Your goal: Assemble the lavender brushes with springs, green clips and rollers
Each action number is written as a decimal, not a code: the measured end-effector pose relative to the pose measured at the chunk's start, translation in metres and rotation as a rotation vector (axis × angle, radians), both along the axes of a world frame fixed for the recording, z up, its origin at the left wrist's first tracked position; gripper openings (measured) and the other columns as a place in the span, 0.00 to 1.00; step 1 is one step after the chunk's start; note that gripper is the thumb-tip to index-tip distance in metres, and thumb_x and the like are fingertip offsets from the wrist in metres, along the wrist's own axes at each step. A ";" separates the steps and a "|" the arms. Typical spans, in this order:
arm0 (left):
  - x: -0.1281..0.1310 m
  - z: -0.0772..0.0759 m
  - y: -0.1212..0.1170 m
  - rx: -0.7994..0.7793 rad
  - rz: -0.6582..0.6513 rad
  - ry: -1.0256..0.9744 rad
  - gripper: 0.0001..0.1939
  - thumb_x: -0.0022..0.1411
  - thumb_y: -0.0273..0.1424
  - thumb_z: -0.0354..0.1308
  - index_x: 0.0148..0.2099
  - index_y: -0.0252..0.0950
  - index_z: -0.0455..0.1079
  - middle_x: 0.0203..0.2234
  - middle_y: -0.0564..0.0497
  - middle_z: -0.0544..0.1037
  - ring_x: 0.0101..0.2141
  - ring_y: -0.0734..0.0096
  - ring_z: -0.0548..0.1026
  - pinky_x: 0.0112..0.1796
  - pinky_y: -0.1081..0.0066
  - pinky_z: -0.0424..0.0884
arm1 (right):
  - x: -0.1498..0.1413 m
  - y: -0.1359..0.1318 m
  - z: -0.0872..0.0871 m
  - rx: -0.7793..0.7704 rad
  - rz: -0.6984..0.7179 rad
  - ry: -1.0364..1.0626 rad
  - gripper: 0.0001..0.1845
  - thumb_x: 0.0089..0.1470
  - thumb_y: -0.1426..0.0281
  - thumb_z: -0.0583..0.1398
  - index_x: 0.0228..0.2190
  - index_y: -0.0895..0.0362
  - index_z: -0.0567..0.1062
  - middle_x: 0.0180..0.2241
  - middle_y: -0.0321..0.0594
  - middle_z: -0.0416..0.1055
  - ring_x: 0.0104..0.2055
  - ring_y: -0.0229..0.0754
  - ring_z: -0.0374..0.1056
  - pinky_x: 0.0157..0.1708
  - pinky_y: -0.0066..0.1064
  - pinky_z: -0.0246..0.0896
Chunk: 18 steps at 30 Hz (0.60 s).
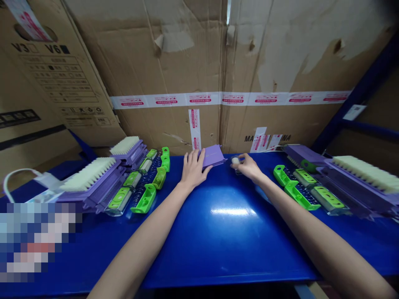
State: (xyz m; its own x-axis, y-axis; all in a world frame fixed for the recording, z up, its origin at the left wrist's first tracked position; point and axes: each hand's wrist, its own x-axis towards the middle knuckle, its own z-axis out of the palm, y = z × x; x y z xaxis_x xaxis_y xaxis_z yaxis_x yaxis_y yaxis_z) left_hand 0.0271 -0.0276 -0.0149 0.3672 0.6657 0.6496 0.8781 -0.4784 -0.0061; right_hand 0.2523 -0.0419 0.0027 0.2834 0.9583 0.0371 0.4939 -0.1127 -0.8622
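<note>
Near the back of the blue table, my left hand (193, 168) grips the left end of a purple plastic housing (213, 156). Its fingers lie over the far side and its thumb is at the near edge. To the right, my right hand (248, 167) is closed on a small clear plastic piece (235, 161) with a whitish round part in it. The fingers partly hide this piece, and its exact kind is unclear. A gap of blue table separates it from the purple housing.
On the left stand purple housings with white bristle brushes (90, 173), clear-and-green cases (118, 199), dark springs and green brackets (145, 199). Similar parts lie right, including a brush (368, 170) and green bracket (301, 197). Cardboard (168, 70) stands behind the blue table (230, 245). A white cable (8, 182) curves at left.
</note>
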 end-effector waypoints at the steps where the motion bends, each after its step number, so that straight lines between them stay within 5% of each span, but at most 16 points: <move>1: 0.000 0.000 0.000 0.003 -0.003 -0.002 0.34 0.62 0.44 0.50 0.64 0.29 0.54 0.57 0.34 0.63 0.57 0.47 0.60 0.57 0.49 0.52 | 0.000 0.000 0.002 -0.009 0.013 0.251 0.21 0.38 0.67 0.65 0.37 0.56 0.68 0.31 0.39 0.72 0.32 0.41 0.69 0.31 0.31 0.65; 5: 0.000 0.000 0.000 0.011 -0.015 -0.008 0.34 0.62 0.44 0.50 0.64 0.30 0.53 0.57 0.35 0.63 0.57 0.47 0.60 0.57 0.49 0.53 | 0.000 -0.005 0.016 -0.072 0.166 1.010 0.07 0.51 0.65 0.58 0.31 0.57 0.69 0.27 0.39 0.72 0.26 0.35 0.68 0.25 0.25 0.64; 8: 0.000 0.000 0.000 0.006 -0.012 -0.006 0.34 0.61 0.44 0.51 0.64 0.29 0.53 0.57 0.35 0.63 0.57 0.47 0.60 0.57 0.49 0.53 | -0.002 -0.008 0.023 -0.098 0.168 1.070 0.13 0.56 0.61 0.53 0.28 0.58 0.68 0.24 0.38 0.70 0.20 0.32 0.63 0.17 0.22 0.57; 12: 0.000 0.000 0.000 0.008 -0.024 -0.013 0.34 0.61 0.44 0.51 0.63 0.29 0.54 0.56 0.34 0.63 0.57 0.47 0.60 0.56 0.48 0.53 | -0.003 -0.008 0.021 -0.018 0.049 0.652 0.19 0.54 0.52 0.52 0.27 0.56 0.65 0.19 0.33 0.64 0.14 0.31 0.53 0.12 0.23 0.43; 15: -0.001 0.000 0.000 0.036 -0.048 -0.026 0.35 0.59 0.43 0.54 0.63 0.29 0.54 0.55 0.34 0.63 0.56 0.47 0.60 0.57 0.48 0.53 | -0.001 -0.010 0.018 0.113 -0.117 -0.006 0.18 0.50 0.53 0.57 0.32 0.55 0.67 0.24 0.37 0.69 0.22 0.38 0.64 0.20 0.26 0.54; 18: -0.002 0.000 -0.001 0.079 -0.087 -0.029 0.37 0.57 0.38 0.57 0.64 0.28 0.51 0.52 0.34 0.64 0.54 0.47 0.62 0.57 0.47 0.53 | -0.001 -0.013 0.017 0.075 -0.137 -0.576 0.22 0.51 0.53 0.56 0.40 0.55 0.69 0.34 0.46 0.73 0.36 0.50 0.71 0.32 0.35 0.61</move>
